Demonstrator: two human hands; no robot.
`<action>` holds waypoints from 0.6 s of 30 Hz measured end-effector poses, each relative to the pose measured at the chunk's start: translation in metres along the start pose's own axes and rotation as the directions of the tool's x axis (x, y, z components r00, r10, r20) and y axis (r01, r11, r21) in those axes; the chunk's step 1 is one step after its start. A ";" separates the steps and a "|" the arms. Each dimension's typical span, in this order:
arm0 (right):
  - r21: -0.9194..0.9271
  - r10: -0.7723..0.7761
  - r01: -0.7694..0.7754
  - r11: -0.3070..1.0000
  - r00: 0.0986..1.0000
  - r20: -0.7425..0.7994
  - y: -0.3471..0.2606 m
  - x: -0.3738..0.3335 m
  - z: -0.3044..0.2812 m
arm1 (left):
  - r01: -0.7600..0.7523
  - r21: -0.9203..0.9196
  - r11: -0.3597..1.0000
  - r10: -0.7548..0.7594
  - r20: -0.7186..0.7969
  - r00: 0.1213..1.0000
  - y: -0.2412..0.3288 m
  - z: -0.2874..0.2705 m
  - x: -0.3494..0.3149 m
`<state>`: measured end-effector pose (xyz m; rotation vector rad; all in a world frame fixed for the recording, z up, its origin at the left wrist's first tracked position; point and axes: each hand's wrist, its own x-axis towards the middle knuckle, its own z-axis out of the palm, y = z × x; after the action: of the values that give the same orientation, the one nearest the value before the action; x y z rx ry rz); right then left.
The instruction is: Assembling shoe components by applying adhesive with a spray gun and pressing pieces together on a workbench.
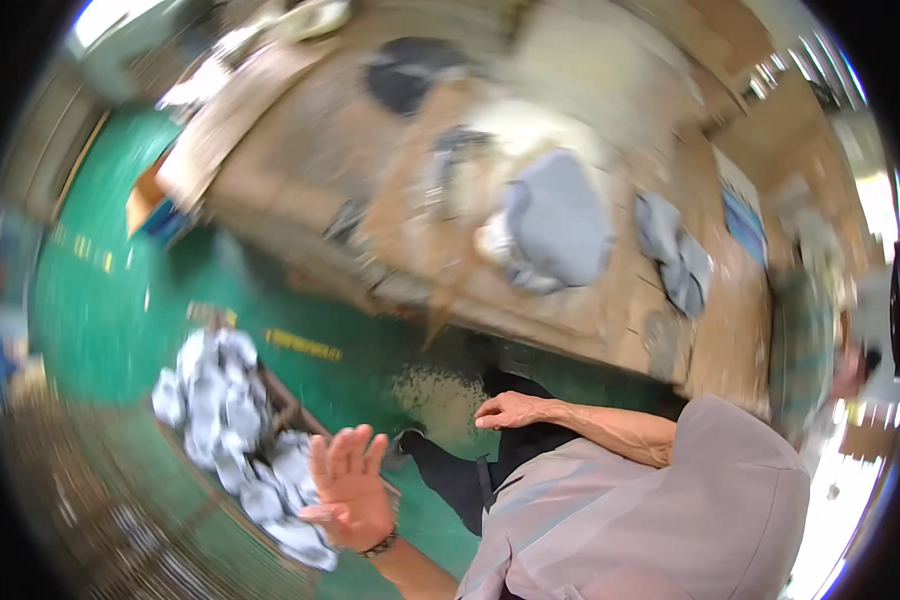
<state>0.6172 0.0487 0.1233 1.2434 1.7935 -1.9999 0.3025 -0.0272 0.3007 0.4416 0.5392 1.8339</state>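
Note:
My left hand (352,492) is raised with its fingers spread, holding nothing, and a dark band circles its wrist. Just beyond it, pale grey cloth pieces (225,400) lie heaped in a long low container (288,405) on the floor. My right hand (512,409) hangs in front of my dark trousers, fingers loosely curled together, with nothing seen in them. On the worktable (610,335) ahead sits a rounded grey-blue cloth piece (560,220) over something whitish. Right of it lies a crumpled grey cloth (675,250). Motion blur hides finer detail.
A dark round object (415,72) lies toward the table's far side. Below the table's left corner stands an open cardboard box (152,203). The green floor (120,320) carries yellow markings, and a pale speckled patch (438,400) lies near my feet. Cardboard boxes (790,135) stand at the far right.

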 end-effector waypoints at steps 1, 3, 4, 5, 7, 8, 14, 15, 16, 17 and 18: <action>0.069 0.004 0.001 0.998 0.998 -0.068 0.011 -0.020 -0.021 | 0.079 0.006 0.997 -0.079 0.055 0.995 -0.036 0.032 0.023; 0.252 0.055 -0.005 0.968 0.980 -0.191 0.030 -0.059 -0.075 | 0.317 0.080 0.945 -0.327 0.208 0.922 -0.118 0.095 0.062; 0.355 0.062 0.061 0.933 0.944 -0.325 0.050 -0.080 -0.096 | 0.429 0.159 0.889 -0.457 0.269 0.848 -0.158 0.127 0.078; 0.506 0.158 0.091 0.858 0.890 -0.428 0.069 -0.100 -0.115 | 0.521 0.246 0.817 -0.576 0.314 0.754 -0.200 0.155 0.091; 0.645 0.372 0.082 0.759 0.759 -0.534 0.117 -0.140 -0.158 | 0.656 0.283 0.700 -0.708 0.394 0.586 -0.283 0.199 0.100; 0.701 0.485 0.175 0.691 0.607 -0.630 0.136 -0.160 -0.173 | 0.715 0.325 0.619 -0.783 0.331 0.527 -0.320 0.218 0.103; 0.480 0.913 0.865 0.145 0.069 -0.401 0.286 -0.276 -0.247 | 0.858 0.417 0.301 -0.906 -0.155 0.394 -0.589 0.254 0.101; 0.432 0.928 0.898 0.089 0.083 -0.363 0.301 -0.283 -0.259 | 0.853 0.435 0.288 -0.880 -0.232 0.415 -0.626 0.257 0.106; 0.380 0.939 0.924 0.039 0.095 -0.329 0.314 -0.287 -0.271 | 0.817 0.499 0.290 -0.818 -0.314 0.482 -0.659 0.260 0.112; 0.371 0.943 0.928 0.024 0.102 -0.317 0.322 -0.288 -0.284 | 0.774 0.564 0.289 -0.738 -0.384 0.555 -0.685 0.261 0.120; 0.360 0.943 0.932 -0.040 0.155 -0.296 0.328 -0.288 -0.297 | 0.770 0.575 0.277 -0.738 -0.386 0.554 -0.704 0.258 0.125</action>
<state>1.1399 0.1187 0.0985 -1.3769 0.6464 0.7309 0.9528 0.3240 0.1218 0.5105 1.2570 0.6083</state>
